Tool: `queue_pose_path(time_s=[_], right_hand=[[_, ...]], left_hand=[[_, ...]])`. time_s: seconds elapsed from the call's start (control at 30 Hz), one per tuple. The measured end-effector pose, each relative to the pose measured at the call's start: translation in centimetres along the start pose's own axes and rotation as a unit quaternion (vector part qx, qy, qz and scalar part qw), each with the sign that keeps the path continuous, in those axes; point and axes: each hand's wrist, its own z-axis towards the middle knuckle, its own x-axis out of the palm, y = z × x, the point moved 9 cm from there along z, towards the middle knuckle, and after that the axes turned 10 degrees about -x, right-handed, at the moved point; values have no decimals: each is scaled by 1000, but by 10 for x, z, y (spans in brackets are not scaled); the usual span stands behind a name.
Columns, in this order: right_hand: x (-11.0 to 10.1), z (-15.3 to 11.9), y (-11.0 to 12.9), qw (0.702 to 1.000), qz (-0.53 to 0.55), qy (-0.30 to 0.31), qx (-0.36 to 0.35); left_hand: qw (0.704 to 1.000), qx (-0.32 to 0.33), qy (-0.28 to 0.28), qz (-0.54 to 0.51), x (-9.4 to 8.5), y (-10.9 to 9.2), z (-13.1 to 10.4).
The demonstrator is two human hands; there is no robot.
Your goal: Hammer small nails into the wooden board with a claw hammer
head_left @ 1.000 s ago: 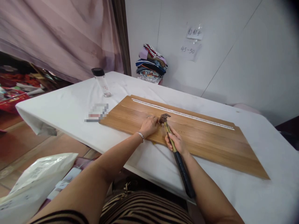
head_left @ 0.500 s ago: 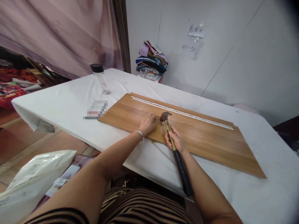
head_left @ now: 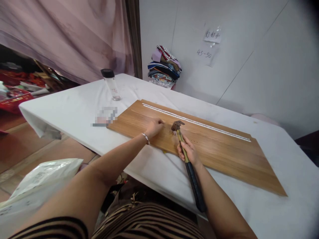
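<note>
Your right hand [head_left: 187,150] grips the hammer [head_left: 187,159] over the wooden board [head_left: 211,142], long axis running near-to-far, head away from you. Your left hand's [head_left: 154,127] fingers are bunched; what they pinch cannot be confirmed.

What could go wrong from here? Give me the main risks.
The left hand is on the board close to the head of the hammer, so a stray swing might catch its fingers.

The bottle stands upright on the white cloth; a tug on the cloth could tip it.
</note>
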Motion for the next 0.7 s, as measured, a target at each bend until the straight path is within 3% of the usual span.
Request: queue_pose_path(time_s=[0.1, 0.2, 0.47, 0.7], right_hand=[[0, 1, -1, 1000, 3, 0, -2], [1, 2, -1, 1000, -5, 1, 5], [1, 1, 0, 1000, 7, 1, -1], [1, -1, -2, 1000, -3, -1, 20]], left_hand=[[999, -15, -36, 32, -22, 4, 15], [991, 16, -90, 103, -35, -3, 23], [975, 29, -112, 192, -14, 5, 30], [973, 39, -121, 193, -15, 4, 29]])
